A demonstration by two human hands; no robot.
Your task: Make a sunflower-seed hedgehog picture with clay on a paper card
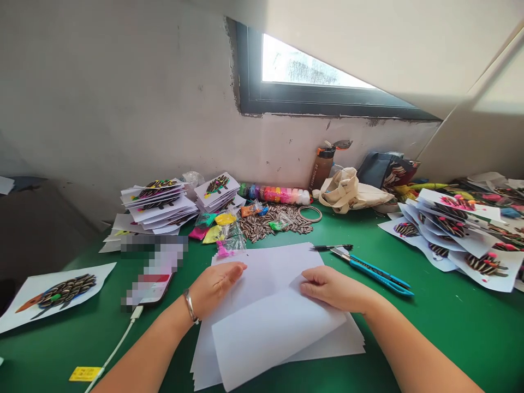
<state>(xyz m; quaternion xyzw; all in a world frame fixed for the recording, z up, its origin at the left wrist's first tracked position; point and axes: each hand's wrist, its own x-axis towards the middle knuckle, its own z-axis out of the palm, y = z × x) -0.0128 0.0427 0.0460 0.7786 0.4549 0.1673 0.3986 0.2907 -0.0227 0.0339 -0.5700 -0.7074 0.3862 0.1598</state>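
Note:
A stack of white paper lies before me, its top sheet lifted and curling over at the near side. My right hand pinches that sheet at its right side, thumb on top and the fingers partly hidden. At the stack's left edge is my left hand, wearing a silver bracelet; its fingers reach out over the paper and hold nothing that I can see. Beyond the right hand lie a black pen and a blue utility knife.
Seed-covered picture cards are piled at left, with another pile at right. Sunflower seeds, bagged coloured clay, a bottle and a cloth bag stand behind. A phone with a cable lies left.

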